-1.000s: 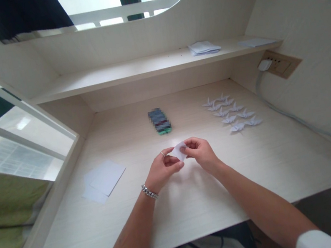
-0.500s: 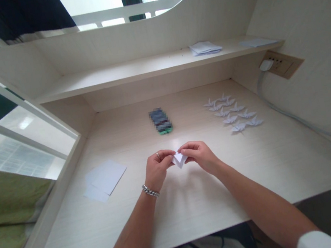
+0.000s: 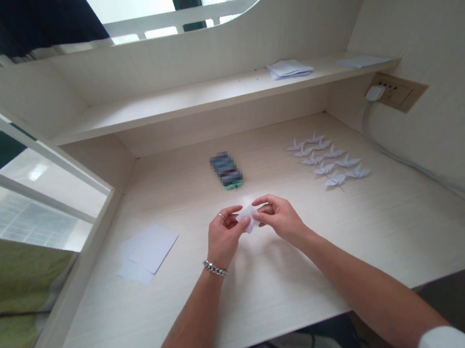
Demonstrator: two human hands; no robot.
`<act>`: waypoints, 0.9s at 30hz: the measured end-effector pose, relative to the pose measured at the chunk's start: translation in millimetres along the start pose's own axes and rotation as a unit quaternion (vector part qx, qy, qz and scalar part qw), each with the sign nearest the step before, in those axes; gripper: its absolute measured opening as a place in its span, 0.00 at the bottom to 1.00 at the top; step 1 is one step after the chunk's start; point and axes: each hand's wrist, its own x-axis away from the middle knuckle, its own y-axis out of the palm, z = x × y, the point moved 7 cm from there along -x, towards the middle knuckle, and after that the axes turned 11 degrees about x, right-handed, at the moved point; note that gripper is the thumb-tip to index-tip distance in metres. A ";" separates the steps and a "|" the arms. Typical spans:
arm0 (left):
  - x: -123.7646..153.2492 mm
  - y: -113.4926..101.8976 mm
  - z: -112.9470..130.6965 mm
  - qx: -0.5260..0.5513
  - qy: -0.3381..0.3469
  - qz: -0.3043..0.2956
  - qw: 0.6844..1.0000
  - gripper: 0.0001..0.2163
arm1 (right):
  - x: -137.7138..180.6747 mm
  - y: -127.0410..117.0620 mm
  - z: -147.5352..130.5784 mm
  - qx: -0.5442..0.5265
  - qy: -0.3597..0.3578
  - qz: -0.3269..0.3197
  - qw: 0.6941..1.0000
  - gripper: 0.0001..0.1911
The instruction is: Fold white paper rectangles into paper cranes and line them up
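A small folded piece of white paper [image 3: 247, 217] is held between my two hands, a little above the desk [image 3: 281, 302]. My left hand [image 3: 224, 235] pinches its left side, the thumb on the near face and the fingers behind. On the other side my right hand [image 3: 283, 217] grips it, thumb also in front. The finer folds are too small to make out. To the right stand several white folded paper cranes [image 3: 324, 168] in rows. Flat sheets of white paper [image 3: 155, 247] lie overlapping at the left.
Beyond my hands lies a blurred phone-like object [image 3: 226, 170] with a green edge. A shelf [image 3: 184, 100] spans the back, bearing a stack of folded paper [image 3: 289, 68]. A cable [image 3: 419, 169] runs from the wall socket [image 3: 399, 91] down the right side.
My fingers have shifted on the paper. Its clear downward-pointing triangle now appears tilted and opened differently, with both thumbs on its near face. The cranes and sheets stay put.
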 end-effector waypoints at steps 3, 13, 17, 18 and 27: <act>-0.7 0.2 -3.4 -0.050 -0.004 -0.008 0.999 0.13 | 0.4 0.2 -2.1 0.014 -0.011 0.006 1.000 0.18; -0.1 -1.1 7.2 -0.201 0.065 -0.017 0.977 0.09 | 3.4 12.6 3.0 0.103 0.002 -0.087 0.991 0.16; 1.8 0.5 10.6 -0.215 0.074 -0.018 0.974 0.10 | 1.8 10.2 -0.5 0.088 -0.020 -0.058 0.994 0.18; 2.0 1.1 10.6 -0.208 0.069 -0.021 0.976 0.11 | 1.1 8.3 -0.9 0.085 -0.024 -0.041 0.995 0.18; 7.0 5.0 17.3 -0.298 0.079 -0.047 0.950 0.11 | 4.9 6.7 -13.2 0.144 -0.072 -0.028 0.987 0.11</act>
